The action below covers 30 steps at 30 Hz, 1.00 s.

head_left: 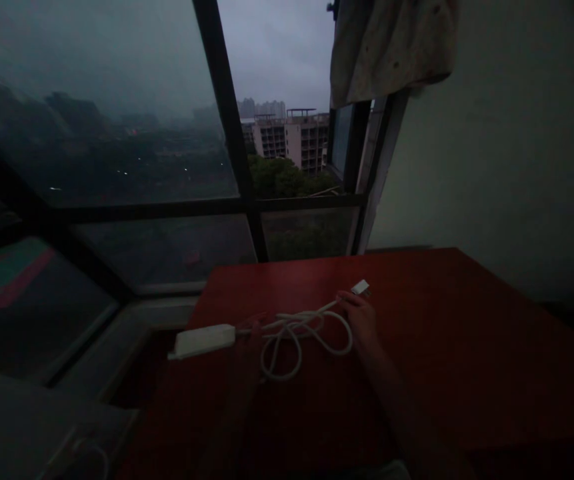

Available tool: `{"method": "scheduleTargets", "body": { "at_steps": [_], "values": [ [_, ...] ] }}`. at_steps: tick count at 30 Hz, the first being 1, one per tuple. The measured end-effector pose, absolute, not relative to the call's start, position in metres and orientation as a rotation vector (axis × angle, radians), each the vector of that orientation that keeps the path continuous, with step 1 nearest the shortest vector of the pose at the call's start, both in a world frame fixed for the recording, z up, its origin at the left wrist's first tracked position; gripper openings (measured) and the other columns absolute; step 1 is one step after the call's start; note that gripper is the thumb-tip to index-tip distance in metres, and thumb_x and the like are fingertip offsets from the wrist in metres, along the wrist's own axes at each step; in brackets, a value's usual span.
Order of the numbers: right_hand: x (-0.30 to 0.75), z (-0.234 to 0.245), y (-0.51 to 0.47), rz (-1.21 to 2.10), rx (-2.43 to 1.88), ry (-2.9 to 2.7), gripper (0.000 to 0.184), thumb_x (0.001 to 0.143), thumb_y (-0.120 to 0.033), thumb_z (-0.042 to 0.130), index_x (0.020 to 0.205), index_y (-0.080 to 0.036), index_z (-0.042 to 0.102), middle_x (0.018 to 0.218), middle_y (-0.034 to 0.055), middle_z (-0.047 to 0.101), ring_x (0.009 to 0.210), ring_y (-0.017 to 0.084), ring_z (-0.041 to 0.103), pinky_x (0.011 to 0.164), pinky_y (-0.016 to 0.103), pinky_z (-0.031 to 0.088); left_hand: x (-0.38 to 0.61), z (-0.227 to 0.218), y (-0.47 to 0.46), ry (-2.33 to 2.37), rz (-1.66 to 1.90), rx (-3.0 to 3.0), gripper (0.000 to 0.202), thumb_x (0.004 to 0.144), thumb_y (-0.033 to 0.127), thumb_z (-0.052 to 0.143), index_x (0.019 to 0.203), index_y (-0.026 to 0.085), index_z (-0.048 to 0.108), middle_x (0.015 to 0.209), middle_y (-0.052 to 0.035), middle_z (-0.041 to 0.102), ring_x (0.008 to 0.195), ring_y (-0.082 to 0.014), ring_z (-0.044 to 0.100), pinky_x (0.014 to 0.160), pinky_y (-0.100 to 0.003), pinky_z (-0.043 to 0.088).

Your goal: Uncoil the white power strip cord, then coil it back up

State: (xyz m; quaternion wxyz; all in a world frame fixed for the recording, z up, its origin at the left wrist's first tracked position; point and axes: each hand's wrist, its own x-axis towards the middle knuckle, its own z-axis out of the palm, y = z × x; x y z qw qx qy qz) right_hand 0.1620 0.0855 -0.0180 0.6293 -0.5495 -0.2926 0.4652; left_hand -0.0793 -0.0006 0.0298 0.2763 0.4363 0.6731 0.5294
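Observation:
A white power strip (201,340) lies at the left edge of a red table (467,333), its white cord (291,337) looped loosely across the top. The cord ends in a white plug (360,288). My right hand (359,319) is closed on the cord just behind the plug. My left hand (249,343) rests on the table at the cord where it leaves the power strip; the dim light hides its fingers.
A large window with dark frames (231,147) stands behind the table, buildings beyond it. A pale cloth (391,47) hangs at the top right of the window. A plain wall (517,147) rises on the right. The room is very dark.

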Motion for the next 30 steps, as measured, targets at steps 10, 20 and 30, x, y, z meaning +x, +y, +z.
{"method": "scheduleTargets", "body": {
  "at_steps": [10, 20, 30],
  "values": [
    [0.187, -0.031, 0.116, 0.864, -1.318, -0.713, 0.033, 0.055, -0.039, 0.072, 0.079, -0.016, 0.073, 0.082, 0.0074, 0.072, 0.072, 0.021, 0.063, 0.065, 0.032, 0.048, -0.101, 0.015, 0.001, 1.791, 1.362, 1.149, 0.031, 0.076, 0.047, 0.056, 0.08, 0.02, 0.072, 0.091, -0.0076, 0.073, 0.098, -0.0284, 0.062, 0.092, -0.039, 0.043],
    [0.176, -0.021, 0.061, 0.772, -1.331, -1.289, 0.029, 0.074, -0.04, 0.058, 0.091, -0.02, 0.072, 0.099, 0.0085, 0.063, 0.092, 0.024, 0.06, 0.084, 0.037, 0.047, -0.071, 0.005, 0.002, 1.28, 1.626, 0.537, 0.034, 0.073, 0.034, 0.066, 0.101, 0.014, 0.069, 0.092, -0.0087, 0.073, 0.087, -0.0234, 0.068, 0.078, -0.033, 0.053],
    [0.164, -0.045, 0.049, 0.736, -1.381, -1.3, 0.03, 0.074, -0.032, 0.054, 0.099, -0.02, 0.067, 0.101, 0.0091, 0.062, 0.093, 0.024, 0.059, 0.086, 0.04, 0.047, -0.063, 0.028, -0.003, 0.972, 1.531, 0.394, 0.037, 0.082, 0.034, 0.051, 0.107, 0.012, 0.068, 0.097, -0.0132, 0.073, 0.093, -0.0252, 0.068, 0.078, -0.035, 0.056]
  ]
}}
